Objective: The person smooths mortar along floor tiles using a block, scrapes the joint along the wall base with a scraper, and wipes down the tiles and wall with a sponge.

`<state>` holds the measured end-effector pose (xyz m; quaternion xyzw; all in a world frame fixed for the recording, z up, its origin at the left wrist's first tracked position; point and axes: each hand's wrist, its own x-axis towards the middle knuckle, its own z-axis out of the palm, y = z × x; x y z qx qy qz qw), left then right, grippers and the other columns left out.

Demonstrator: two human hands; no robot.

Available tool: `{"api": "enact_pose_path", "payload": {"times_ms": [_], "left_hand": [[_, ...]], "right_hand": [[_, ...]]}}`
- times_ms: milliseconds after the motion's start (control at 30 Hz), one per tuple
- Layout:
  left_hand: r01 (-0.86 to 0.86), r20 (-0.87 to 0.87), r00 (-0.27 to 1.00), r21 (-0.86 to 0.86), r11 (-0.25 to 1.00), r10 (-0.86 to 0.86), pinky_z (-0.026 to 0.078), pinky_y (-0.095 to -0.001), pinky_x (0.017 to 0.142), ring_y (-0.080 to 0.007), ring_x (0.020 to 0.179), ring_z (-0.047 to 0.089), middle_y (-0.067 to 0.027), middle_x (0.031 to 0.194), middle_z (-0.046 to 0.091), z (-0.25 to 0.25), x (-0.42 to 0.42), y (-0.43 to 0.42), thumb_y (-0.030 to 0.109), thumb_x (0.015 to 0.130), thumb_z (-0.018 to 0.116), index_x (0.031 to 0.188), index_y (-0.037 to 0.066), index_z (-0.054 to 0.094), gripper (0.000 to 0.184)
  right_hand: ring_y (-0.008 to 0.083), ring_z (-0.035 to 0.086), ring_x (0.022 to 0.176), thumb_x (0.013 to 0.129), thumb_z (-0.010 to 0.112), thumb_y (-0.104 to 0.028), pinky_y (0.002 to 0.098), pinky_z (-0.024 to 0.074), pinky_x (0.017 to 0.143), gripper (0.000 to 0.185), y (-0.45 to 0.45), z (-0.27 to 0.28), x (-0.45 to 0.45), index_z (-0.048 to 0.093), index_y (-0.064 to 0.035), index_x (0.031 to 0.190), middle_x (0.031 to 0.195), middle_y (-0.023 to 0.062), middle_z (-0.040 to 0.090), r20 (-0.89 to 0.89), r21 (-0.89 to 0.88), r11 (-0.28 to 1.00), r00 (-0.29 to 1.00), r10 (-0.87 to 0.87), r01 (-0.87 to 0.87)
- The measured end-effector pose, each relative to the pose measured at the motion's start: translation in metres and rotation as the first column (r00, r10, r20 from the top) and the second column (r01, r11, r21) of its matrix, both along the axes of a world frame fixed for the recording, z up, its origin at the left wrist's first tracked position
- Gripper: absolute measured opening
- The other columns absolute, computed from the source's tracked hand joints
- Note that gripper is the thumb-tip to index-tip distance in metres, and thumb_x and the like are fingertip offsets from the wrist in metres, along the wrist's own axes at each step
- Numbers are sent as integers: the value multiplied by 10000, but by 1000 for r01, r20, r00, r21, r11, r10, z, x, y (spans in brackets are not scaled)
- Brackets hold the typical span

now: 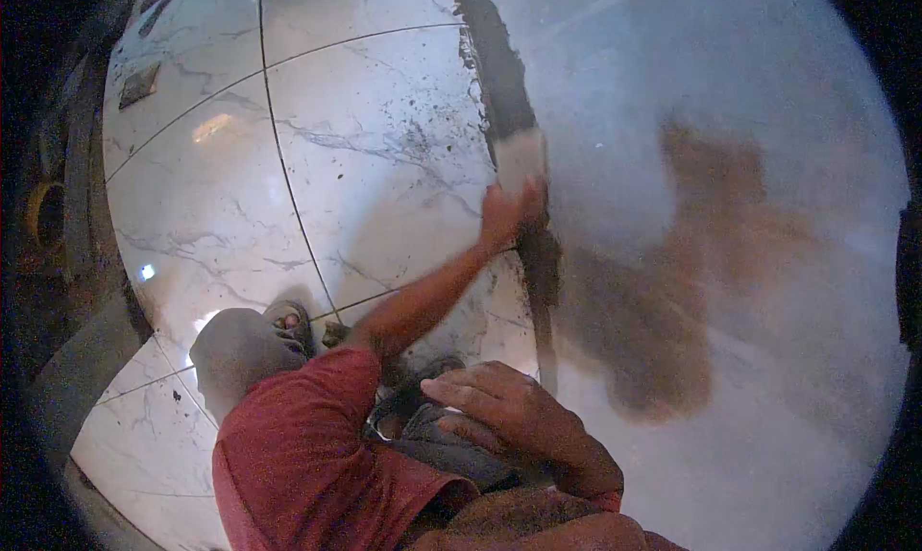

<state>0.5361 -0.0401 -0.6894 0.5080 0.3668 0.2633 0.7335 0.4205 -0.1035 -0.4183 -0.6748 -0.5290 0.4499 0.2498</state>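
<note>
Smoothing, seemingly, dark strip [501,76], left hand [512,210] gripped blurred pale block [521,157]; right hand [514,404] lay loose-fingered; even pressure seemed needed next.

Tiles [384,234] are veined white; blurred piece [521,157] perhaps cream

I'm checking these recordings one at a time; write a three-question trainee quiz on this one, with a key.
1. True or false: the left hand holds nothing.
2. Where is the right hand? A: above the left hand; B: over the dark grey clothing at the lap; C: out of view.
3. Fill in: a dark strip borders the grey-veined white ____.

Key:
1. False; a pale, blurred object is in it.
2. B.
3. Tiles.
</note>
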Motion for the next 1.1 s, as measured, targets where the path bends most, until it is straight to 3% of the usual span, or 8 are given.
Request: {"api": "enact_pose_path", "payload": {"times_ms": [167,200,300,633,667,767,1000,1100], "left_hand": [[-32,-4,999,336,941,35,484,-372,751,-288,883,623,-168,960,641,13,48,150,389,750,689,1059,23,586,490],[-125,250,968,349,929,36,480,-359,758,-277,893,621,-136,961,647,-7,68,166,313,752,696,1069,72,595,410],[60,27,996,540,840,-89,478,-347,764,-267,905,620,-127,953,648,11,72,168,262,770,680,1058,103,600,338],[210,84,941,613,762,-327,446,-356,843,-273,954,593,-122,1001,631,-44,-16,-38,69,762,589,1017,55,600,255],[363,61,915,305,880,-399,436,-367,872,-281,990,580,-126,1023,625,-23,-35,-58,88,755,626,1043,59,592,291],[366,96,887,448,816,-451,416,-363,897,-290,1051,535,-121,1091,583,-65,-58,-129,223,830,582,1123,84,559,325],[516,91,725,585,625,-683,369,-421,960,-356,1123,474,-159,1158,533,-23,-103,-184,85,728,667,1099,65,523,399],[471,50,840,427,772,-540,332,-428,986,-361,1160,439,-177,1181,508,-44,-72,-157,54,695,662,1098,46,520,427]], "right_hand": [[296,584,929,790,651,-194,384,468,829,378,-20,-1,-4,557,-79,1137,1052,128,598,43,81,996,998,-41,37],[296,584,929,790,651,-194,384,468,829,378,-23,0,-5,557,-79,1137,1052,128,598,38,82,995,998,-59,56],[290,589,917,791,647,-202,382,472,816,383,-28,1,-8,553,-84,1144,1053,119,599,96,72,997,994,-49,42],[275,592,910,779,657,-220,389,483,783,403,-49,4,-16,550,-95,1148,1022,107,600,100,106,993,993,-58,47],[275,592,909,778,658,-221,391,485,779,403,-50,4,-18,551,-96,1145,1022,107,598,102,118,992,993,-61,49],[280,592,906,777,659,-218,392,486,778,402,-50,7,-20,553,-92,1144,1017,109,596,104,137,990,993,-46,32],[283,592,904,779,655,-208,388,486,778,399,-44,9,-26,553,-91,1147,1008,109,598,132,157,987,990,-40,19],[281,594,896,780,653,-215,387,487,772,399,-51,9,-30,555,-89,1145,1007,108,598,149,163,985,985,-88,63]]}}
